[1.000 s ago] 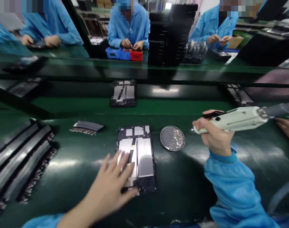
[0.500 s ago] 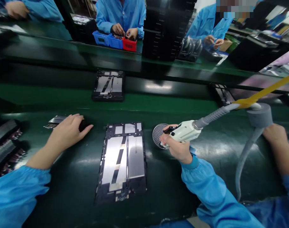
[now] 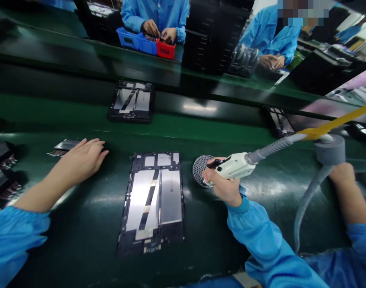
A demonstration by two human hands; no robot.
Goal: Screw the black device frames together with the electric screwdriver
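Observation:
My left hand [image 3: 83, 157] lies over a dark piece at the end of a stack of flat silver strips with wire leads [image 3: 64, 146]. Its fingers are stretched out with the thumb apart; what lies under the palm is hidden. My right hand [image 3: 225, 186] is wrapped round the white handle of a hose-fed tool [image 3: 235, 167]. That tool's round perforated metal head [image 3: 199, 171] faces up, close to the bench. Between my hands lies a flat tablet-like device without its cover [image 3: 153, 200], showing silver battery panels and a dark diagonal strip. Neither hand touches it.
A stack of similar devices [image 3: 131, 102] stands behind; another [image 3: 279, 122] is farther right. More wired strips [image 3: 4, 172] lie at far left. A grey hose [image 3: 303, 208] hangs beside a co-worker's hand [image 3: 342, 178]. People opposite work by blue [image 3: 147, 44] and red bins [image 3: 165, 50].
The whole view has shifted slightly. My left hand has drawn a little back to the left over the strips, its thumb nearer the fingers. My right hand keeps its hold on the tool.

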